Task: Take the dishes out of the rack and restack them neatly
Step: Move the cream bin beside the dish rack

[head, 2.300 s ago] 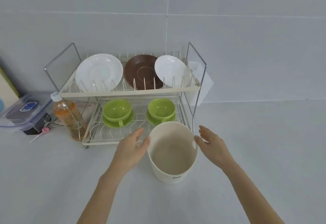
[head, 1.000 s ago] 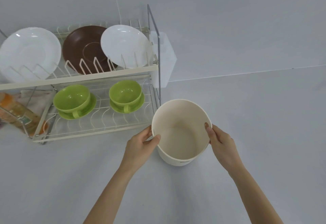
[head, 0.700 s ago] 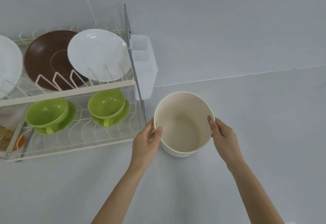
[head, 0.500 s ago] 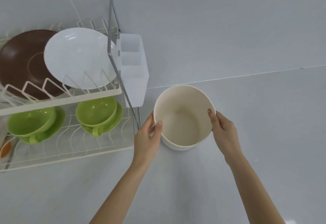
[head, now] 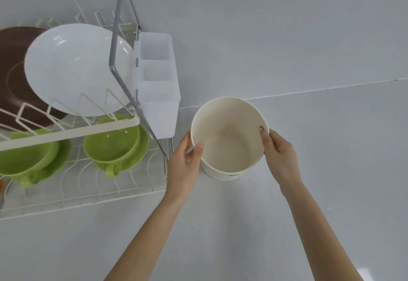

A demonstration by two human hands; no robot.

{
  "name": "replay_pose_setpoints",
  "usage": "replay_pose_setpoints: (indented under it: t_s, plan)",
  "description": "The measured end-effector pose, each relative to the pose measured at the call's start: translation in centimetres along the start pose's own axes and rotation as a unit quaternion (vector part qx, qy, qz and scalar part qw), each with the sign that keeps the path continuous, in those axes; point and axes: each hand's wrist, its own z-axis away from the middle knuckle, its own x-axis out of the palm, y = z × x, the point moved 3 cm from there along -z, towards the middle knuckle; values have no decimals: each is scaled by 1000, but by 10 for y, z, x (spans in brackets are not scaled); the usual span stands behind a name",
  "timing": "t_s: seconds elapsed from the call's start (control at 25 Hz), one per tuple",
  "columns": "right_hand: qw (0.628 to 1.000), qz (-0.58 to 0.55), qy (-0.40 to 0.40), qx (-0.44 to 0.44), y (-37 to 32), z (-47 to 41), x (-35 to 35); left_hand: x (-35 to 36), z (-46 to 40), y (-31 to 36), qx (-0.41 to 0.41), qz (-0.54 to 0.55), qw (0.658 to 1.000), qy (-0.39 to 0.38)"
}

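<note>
A tall cream container (head: 229,139), empty inside, stands on the grey counter just right of the two-tier dish rack (head: 72,129). My left hand (head: 184,165) grips its left rim with the thumb inside. My right hand (head: 279,157) grips the right rim. On the rack's upper tier a white plate (head: 70,70) leans in front of a brown plate (head: 11,86). Two green cups sit on green saucers on the lower tier, one at the right (head: 112,143) and one at the left edge (head: 24,161).
A translucent white cutlery holder (head: 157,81) hangs on the rack's right side, close to the container. The rack's grey metal handle (head: 123,37) rises above it. A grey wall stands behind, and the grey counter (head: 331,170) stretches to the right and front.
Both hands closed on the container's rim and moved it from in front of the rack to the rack's right side. My view swung right, so the rack now sits at the left.
</note>
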Motion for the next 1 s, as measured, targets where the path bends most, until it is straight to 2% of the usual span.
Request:
replay_pose_setpoints:
  t_s: [0.2,0.32,0.48,0.6,0.8,1.0]
  plan:
    - [999,31,-24,-18,-12,20,-6,-2,14,3,14,-33,998,-45]
    - [994,100,-15,-32,-22,45,-11,-13,33,8,53,-118,990,-52]
    - [976,182,-15,-121,-40,88,-2,-40,67,10,124,-280,951,-34]
    - [969,192,-34,-152,-50,120,17,-68,90,9,174,-336,926,1]
    - [953,224,-113,-167,-53,152,67,-125,102,-12,159,-395,904,29]
    - [948,221,-152,-172,-67,159,120,-174,88,-23,144,-435,888,44]
